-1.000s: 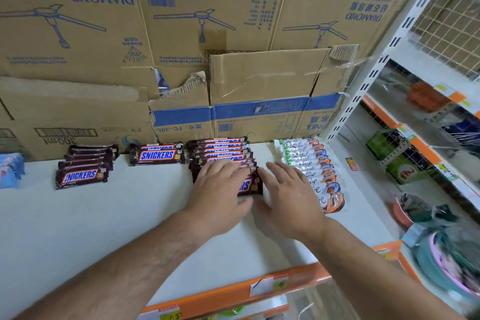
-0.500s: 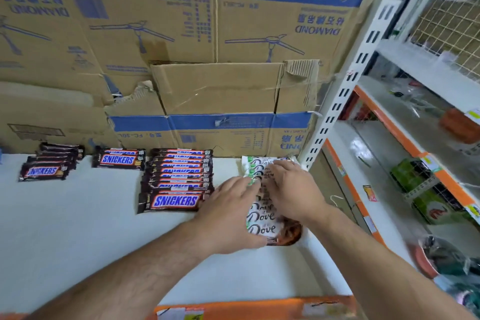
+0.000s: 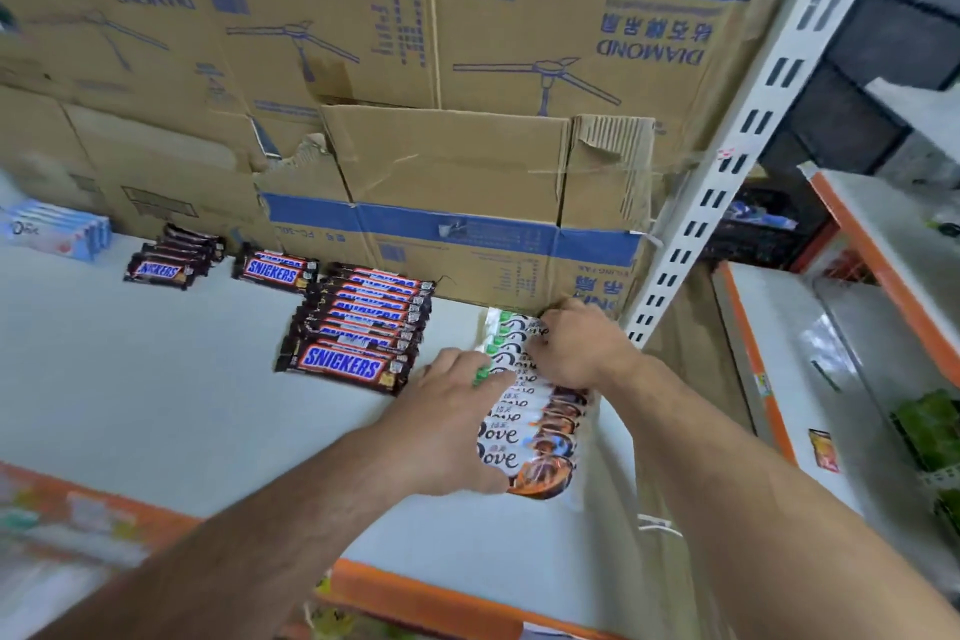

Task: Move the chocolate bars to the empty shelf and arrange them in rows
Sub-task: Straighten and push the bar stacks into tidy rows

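Observation:
On the white shelf [image 3: 156,405], a row of overlapping white Dove bars [image 3: 535,437] runs front to back at the right end. My left hand [image 3: 457,416] lies against the row's left side, fingers fairly straight and touching the green ends. At the back of the row, my right hand [image 3: 576,348] has bent fingers gripping the bars. Left of the Dove row is a long row of Snickers bars [image 3: 358,327]. Farther left are a short Snickers stack [image 3: 272,270] and another Snickers group [image 3: 166,265].
Large cardboard boxes [image 3: 467,68] form a wall behind the shelf. Light blue Dove packs [image 3: 57,231] sit at the far left. A white slotted upright [image 3: 727,172] bounds the shelf on the right, with neighbouring shelves [image 3: 831,353] beyond. An orange price rail [image 3: 415,598] lines the front edge.
Both hands left the long Snickers row and moved right onto the Dove row. My right hand has slid toward the back of that row and its fingers have bent.

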A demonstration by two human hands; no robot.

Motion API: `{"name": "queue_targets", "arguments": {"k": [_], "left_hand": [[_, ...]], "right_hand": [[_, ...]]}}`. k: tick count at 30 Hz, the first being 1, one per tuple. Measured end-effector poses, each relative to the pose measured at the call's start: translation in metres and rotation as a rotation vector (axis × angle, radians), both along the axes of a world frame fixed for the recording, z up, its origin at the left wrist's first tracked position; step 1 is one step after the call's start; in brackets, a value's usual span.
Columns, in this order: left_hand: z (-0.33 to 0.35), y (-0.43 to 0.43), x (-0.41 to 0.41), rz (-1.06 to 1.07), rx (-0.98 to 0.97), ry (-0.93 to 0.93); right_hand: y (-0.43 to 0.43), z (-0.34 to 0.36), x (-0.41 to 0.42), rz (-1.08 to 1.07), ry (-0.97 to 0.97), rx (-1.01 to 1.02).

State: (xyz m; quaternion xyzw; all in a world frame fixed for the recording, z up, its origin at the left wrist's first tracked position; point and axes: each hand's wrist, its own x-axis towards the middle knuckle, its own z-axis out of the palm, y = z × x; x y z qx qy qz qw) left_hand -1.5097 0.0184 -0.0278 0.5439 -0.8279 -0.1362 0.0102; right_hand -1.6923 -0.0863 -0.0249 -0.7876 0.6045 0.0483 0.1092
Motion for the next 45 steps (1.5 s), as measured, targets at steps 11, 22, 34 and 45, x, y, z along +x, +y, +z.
{"name": "queue_targets", "arguments": {"k": [11,22,34,45], "left_hand": [[-0.004,0.000,-0.003,-0.014,-0.088,0.008],[-0.011,0.005,-0.001,-0.091,-0.040,-0.001],[-0.003,-0.041,-0.002,-0.072,0.120,0.113],[-0.010,-0.021,0.005,0.367,0.434,0.660]], "right_hand": [[0.008,0.012,0.001,-0.054,-0.149,0.108],[0.081,0.009,0.005,0.072,-0.397,-0.007],[0.096,-0.022,0.013,-0.501,-0.866,-0.069],[0.096,-0.031,0.007,-0.511,-0.932,-0.037]]}}
